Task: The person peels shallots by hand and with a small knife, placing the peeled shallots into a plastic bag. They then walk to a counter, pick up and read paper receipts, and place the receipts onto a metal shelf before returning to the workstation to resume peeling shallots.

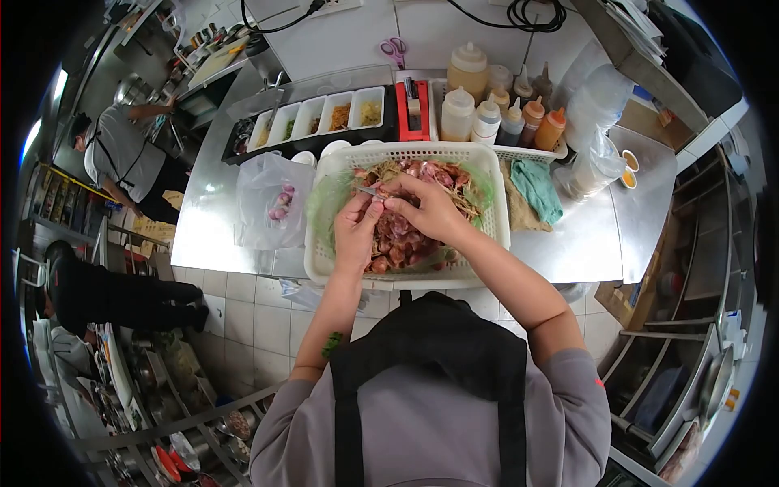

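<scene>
Over the white basket (406, 152) on the tabletop (213, 223), the left hand (355, 231) pinches a shallot (376, 204) and the right hand (426, 209) grips a small knife (369, 192); with fingertips so close, a blade slip could cut them

Bright, even overhead light, steel glare, heavy fisheye warping, black corners.

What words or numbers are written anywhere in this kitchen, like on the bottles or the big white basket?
No text can be read anywhere in this view.
squeeze bottles: no labels show on them.
white basket: no writing shows on it.
colourful packets on the far left shelf: any print is too small and blurred to read.
</scene>
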A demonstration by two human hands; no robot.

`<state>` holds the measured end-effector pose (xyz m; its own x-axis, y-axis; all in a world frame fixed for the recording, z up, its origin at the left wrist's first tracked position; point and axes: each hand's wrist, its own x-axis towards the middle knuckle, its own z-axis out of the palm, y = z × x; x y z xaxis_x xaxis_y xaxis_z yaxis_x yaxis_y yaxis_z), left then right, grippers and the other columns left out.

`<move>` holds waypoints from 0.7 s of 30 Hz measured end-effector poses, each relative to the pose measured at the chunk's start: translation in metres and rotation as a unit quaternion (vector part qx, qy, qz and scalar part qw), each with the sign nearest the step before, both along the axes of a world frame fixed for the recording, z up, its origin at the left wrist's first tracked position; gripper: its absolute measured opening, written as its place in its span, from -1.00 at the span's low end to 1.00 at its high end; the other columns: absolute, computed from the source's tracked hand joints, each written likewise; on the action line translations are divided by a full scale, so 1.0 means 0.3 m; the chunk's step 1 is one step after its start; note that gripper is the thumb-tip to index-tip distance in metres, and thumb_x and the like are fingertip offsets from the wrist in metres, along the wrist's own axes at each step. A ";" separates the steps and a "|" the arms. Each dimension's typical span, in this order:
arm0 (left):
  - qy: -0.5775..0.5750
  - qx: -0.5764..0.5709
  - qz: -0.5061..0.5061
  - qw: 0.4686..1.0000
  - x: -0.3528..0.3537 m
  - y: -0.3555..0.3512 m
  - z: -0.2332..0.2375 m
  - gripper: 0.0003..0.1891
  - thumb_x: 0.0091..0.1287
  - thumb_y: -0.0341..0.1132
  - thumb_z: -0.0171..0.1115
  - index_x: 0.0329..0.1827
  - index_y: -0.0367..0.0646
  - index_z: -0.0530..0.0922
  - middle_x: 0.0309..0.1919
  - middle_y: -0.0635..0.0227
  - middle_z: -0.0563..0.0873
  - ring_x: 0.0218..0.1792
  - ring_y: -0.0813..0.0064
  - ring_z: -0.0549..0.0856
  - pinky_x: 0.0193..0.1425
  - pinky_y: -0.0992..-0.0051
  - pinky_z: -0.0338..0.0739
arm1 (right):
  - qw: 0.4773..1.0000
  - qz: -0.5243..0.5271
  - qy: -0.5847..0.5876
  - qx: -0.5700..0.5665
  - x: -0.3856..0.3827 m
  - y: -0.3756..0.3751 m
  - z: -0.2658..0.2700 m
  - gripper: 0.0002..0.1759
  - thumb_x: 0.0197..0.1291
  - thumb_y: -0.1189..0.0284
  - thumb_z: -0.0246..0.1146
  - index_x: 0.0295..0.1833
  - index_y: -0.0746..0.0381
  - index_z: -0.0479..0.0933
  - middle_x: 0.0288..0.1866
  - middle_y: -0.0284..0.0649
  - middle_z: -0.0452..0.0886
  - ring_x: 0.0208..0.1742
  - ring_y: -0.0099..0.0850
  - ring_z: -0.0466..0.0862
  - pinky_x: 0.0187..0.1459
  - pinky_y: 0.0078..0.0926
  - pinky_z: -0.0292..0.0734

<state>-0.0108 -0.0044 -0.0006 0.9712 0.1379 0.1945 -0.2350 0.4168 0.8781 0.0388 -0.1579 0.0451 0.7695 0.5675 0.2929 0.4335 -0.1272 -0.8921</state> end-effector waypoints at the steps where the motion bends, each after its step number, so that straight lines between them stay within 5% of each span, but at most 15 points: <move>1: -0.004 0.004 0.006 1.000 0.003 -0.003 0.007 -0.63 0.29 -0.45 0.15 0.14 -0.38 0.40 -0.02 0.29 0.55 -0.04 0.57 0.53 0.11 0.58 0.39 | 1.000 0.003 0.011 0.005 0.001 -0.002 0.008 -0.80 0.18 0.48 0.20 -0.09 0.31 0.46 -0.23 -0.27 0.58 -0.19 -0.52 0.55 -0.09 -0.55 0.44; 5: -0.002 -0.057 -0.008 0.998 -0.003 -0.021 0.034 -0.62 0.28 -0.47 0.16 0.15 -0.35 0.40 -0.01 0.31 0.54 -0.02 0.58 0.51 0.11 0.61 0.37 | 0.993 0.027 0.079 0.088 0.019 0.008 -0.037 -0.81 0.21 0.45 0.20 -0.10 0.29 0.46 -0.27 -0.34 0.55 -0.21 -0.60 0.50 -0.13 -0.60 0.41; 8: -0.024 -0.043 -0.015 0.999 -0.002 -0.012 0.022 -0.62 0.28 -0.48 0.14 0.16 -0.32 0.39 -0.01 0.32 0.54 0.01 0.56 0.51 0.12 0.57 0.41 | 0.985 0.057 0.098 0.130 0.015 0.003 -0.023 -0.83 0.23 0.44 0.18 -0.11 0.26 0.47 -0.37 -0.39 0.52 -0.40 -0.67 0.47 -0.36 -0.70 0.37; 10: 0.013 -0.070 -0.009 0.997 -0.005 -0.014 0.035 -0.63 0.28 -0.52 0.11 0.17 -0.29 0.38 -0.04 0.29 0.55 0.00 0.50 0.55 0.09 0.45 0.51 | 0.954 0.062 0.264 0.130 0.011 -0.018 0.027 -0.83 0.20 0.43 0.22 -0.12 0.25 0.50 -0.44 -0.44 0.50 -0.45 -0.74 0.40 -0.45 -0.74 0.30; 16: 0.054 -0.159 -0.061 0.984 -0.004 0.010 0.052 -0.63 0.29 -0.51 0.02 0.18 -0.27 0.35 -0.10 0.21 0.59 -0.09 0.38 0.63 -0.07 0.38 0.62 | 0.942 0.068 0.286 0.163 0.022 -0.011 0.001 -0.82 0.21 0.41 0.22 -0.11 0.24 0.50 -0.56 -0.47 0.42 -0.70 -0.76 0.23 -0.69 -0.73 0.04; 21: 0.060 -0.167 -0.071 0.982 0.003 0.035 0.027 -0.64 0.31 -0.46 0.00 0.18 -0.27 0.35 -0.14 0.21 0.61 -0.11 0.35 0.65 -0.14 0.48 0.63 | 0.944 0.046 0.283 0.164 0.035 -0.025 0.004 -0.82 0.24 0.39 0.19 -0.12 0.24 0.46 -0.60 -0.47 0.40 -0.73 -0.73 0.25 -0.72 -0.73 0.05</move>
